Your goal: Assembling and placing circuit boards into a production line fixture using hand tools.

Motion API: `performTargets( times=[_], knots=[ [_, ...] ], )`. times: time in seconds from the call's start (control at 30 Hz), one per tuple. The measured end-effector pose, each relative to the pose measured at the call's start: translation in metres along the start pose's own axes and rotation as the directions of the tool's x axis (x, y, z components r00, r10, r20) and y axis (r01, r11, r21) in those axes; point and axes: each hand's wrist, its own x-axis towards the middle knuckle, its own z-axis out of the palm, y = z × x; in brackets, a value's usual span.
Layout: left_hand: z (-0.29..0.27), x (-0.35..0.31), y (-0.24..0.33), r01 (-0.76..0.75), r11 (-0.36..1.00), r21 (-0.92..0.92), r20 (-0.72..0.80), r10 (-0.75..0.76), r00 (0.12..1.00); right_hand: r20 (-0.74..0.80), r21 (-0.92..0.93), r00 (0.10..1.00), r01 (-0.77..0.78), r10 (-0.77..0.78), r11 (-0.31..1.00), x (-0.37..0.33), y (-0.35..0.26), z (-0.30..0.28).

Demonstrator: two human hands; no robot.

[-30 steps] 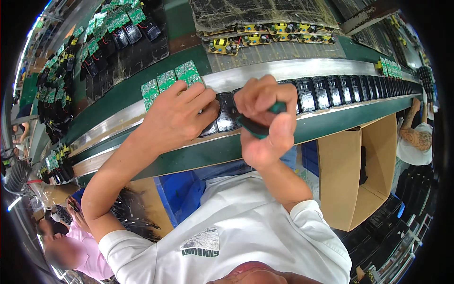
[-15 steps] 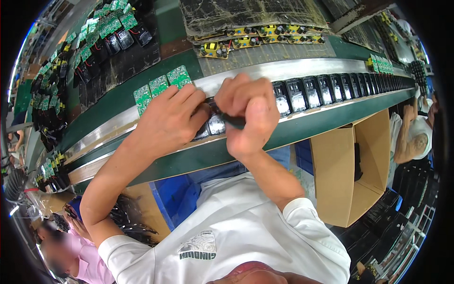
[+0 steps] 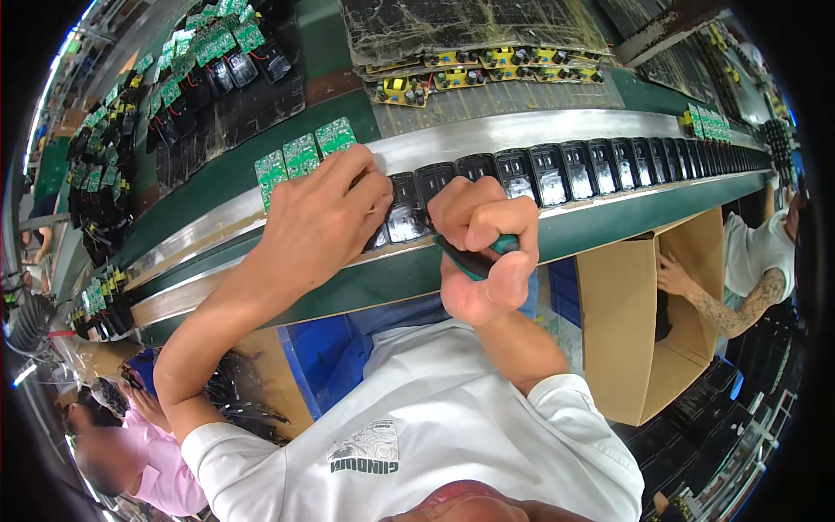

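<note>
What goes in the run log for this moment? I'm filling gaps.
left hand: on black housing | right hand: gripping green-handled tool | place: conveyor rail

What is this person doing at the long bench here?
A person is working on a row of black housings along a metal rail. The left hand presses on one housing, and the right hand grips a green-handled tool beside it. Green circuit boards lie just behind.
</note>
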Motion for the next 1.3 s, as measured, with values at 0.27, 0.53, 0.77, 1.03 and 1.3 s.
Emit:
performTargets(
  times=[0.27, 0.53, 0.77, 1.03, 1.3],
  knots=[
    [0.015, 0.007, 0.007, -0.045, 0.997, 0.059, -0.15, 0.054, 0.987, 0.009, 0.005, 1.0, 0.003, -0.003, 1.0, 0.001, -0.001, -0.001],
    [0.0, 0.014, 0.015, 0.078, 0.996, 0.044, 0.048, -0.08, 0.996, 0.003, -0.006, 1.0, 0.012, -0.012, 1.0, 0.0, -0.001, -0.002],
    [0.004, 0.013, 0.014, 0.117, 0.993, -0.035, 0.006, -0.117, 0.993, -0.006, 0.002, 1.0, 0.009, -0.009, 1.0, -0.001, -0.002, -0.001],
    [0.002, 0.015, 0.014, 0.094, 0.996, 0.007, 0.009, -0.095, 0.995, -0.008, -0.015, 1.0, 0.01, -0.01, 1.0, -0.001, -0.002, -0.001],
    [0.002, 0.016, 0.013, 0.084, 0.992, 0.089, 0.077, -0.091, 0.993, -0.028, 0.016, 1.0, 0.012, -0.011, 1.0, 0.009, 0.004, 0.005]
  ],
)
